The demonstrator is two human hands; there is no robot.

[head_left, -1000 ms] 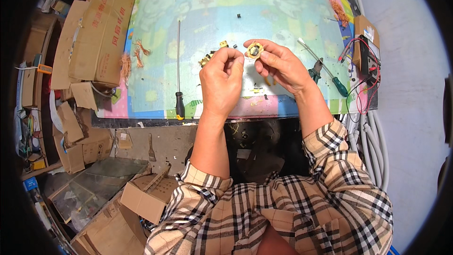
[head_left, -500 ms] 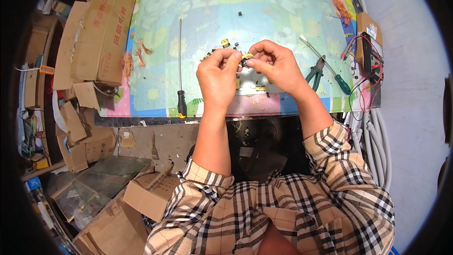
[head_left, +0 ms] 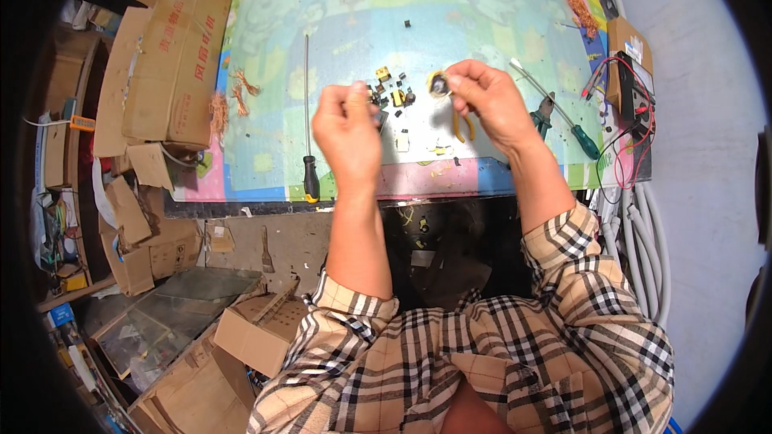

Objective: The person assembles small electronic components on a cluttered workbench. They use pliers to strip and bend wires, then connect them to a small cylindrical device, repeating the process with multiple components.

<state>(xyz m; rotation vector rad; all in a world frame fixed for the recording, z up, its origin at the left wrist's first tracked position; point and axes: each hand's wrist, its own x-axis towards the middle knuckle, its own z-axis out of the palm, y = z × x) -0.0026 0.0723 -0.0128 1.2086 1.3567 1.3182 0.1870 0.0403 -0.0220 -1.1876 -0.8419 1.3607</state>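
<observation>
While left hand (head_left: 347,135) is curled, right hand (head_left: 492,106) pinches round part (head_left: 438,85)

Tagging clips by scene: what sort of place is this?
Probably a small electronics repair or salvage workshop, judging by the green-handled screwdriver and pliers, the black device with red and black leads, and the copper-coloured wire.

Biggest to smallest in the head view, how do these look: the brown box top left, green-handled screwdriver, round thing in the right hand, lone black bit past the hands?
1. Brown box
2. Green-handled screwdriver
3. Round thing in the right hand
4. Black bit
</observation>
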